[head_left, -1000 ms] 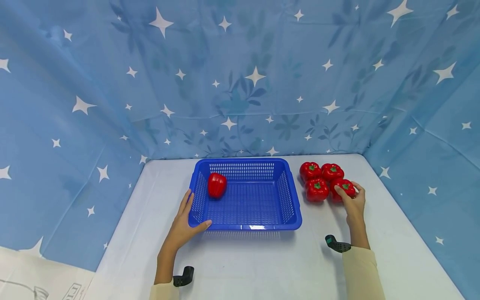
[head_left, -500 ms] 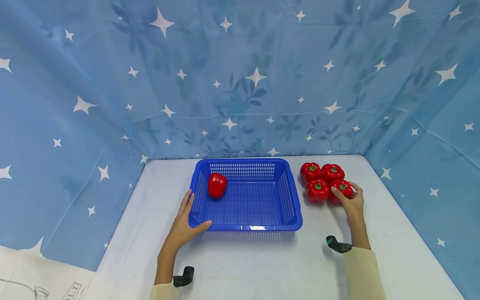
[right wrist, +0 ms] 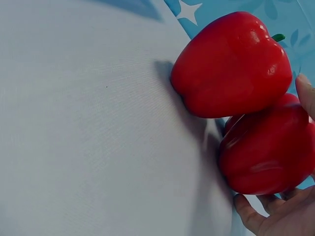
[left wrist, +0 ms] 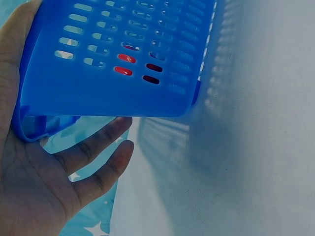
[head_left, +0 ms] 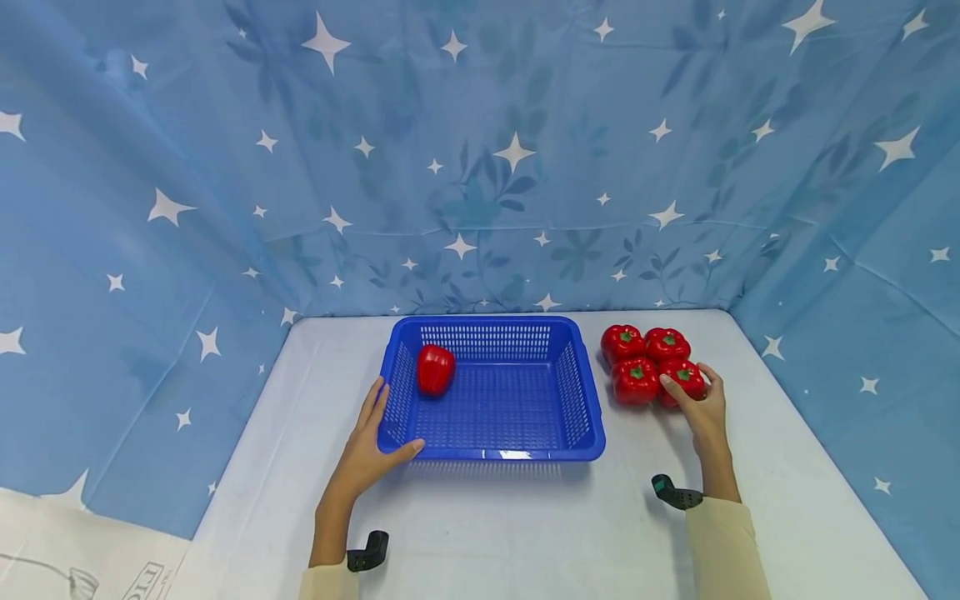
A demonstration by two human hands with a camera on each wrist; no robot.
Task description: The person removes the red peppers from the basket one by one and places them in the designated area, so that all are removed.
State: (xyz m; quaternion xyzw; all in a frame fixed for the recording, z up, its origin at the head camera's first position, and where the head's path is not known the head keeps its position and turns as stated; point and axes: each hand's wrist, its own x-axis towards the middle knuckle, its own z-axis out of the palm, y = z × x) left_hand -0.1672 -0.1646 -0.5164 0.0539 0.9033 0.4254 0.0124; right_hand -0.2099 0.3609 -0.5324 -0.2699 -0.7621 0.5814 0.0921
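Note:
A blue plastic basket (head_left: pixel 540 455) holds a red bell pepper (head_left: pixel 435 369) lying on its side near the left wall. My left hand (head_left: pixel 365 458) touches the basket's front-left corner with thumb and fingers spread; in the left wrist view two straight fingers extend below the basket wall (left wrist: pixel 108 96). To the right, my right hand (head_left: pixel 708 412) grips the front-right bell pepper (head_left: pixel 685 375) of a tight cluster, thumb on its near left side, fingers on the right. The right wrist view shows that held pepper (right wrist: pixel 266 152) against its neighbour (right wrist: pixel 234 64).
Other red bell peppers stand stem-up in the cluster: one front left (head_left: pixel 635 381), one back left (head_left: pixel 622 342), one back right (head_left: pixel 667 343). The white table (head_left: pixel 480 525) meets a blue star-patterned curtain (head_left: pixel 480 192) at the back and sides.
My right hand has shifted slightly left with the bell pepper, bringing it closer to the pepper beside it. The left hand and the basket have stayed in place.

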